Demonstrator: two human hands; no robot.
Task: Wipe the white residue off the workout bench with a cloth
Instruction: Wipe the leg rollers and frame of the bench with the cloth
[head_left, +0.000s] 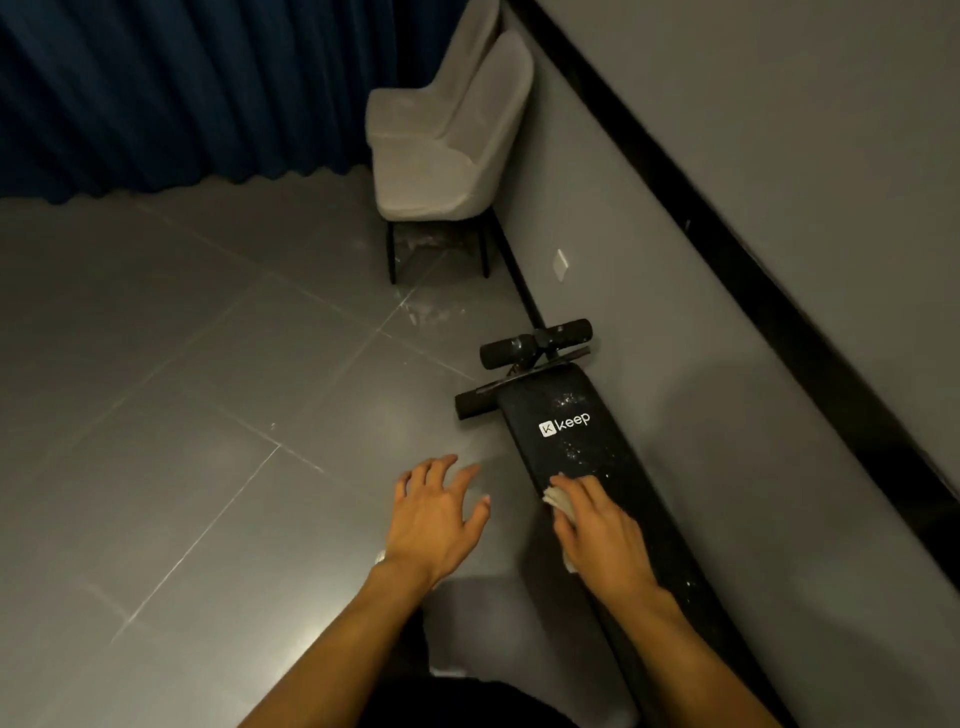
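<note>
Speckled black bench — grey tiled floor

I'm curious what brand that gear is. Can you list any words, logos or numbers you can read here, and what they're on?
"keep", in white beside a small square logo, on the black workout bench pad.
No other text is visible anywhere.

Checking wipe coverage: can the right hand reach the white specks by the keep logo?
Probably yes: the right hand presses the cloth on the workout bench, and the white specks lie just ahead on the same pad with nothing between.
</note>
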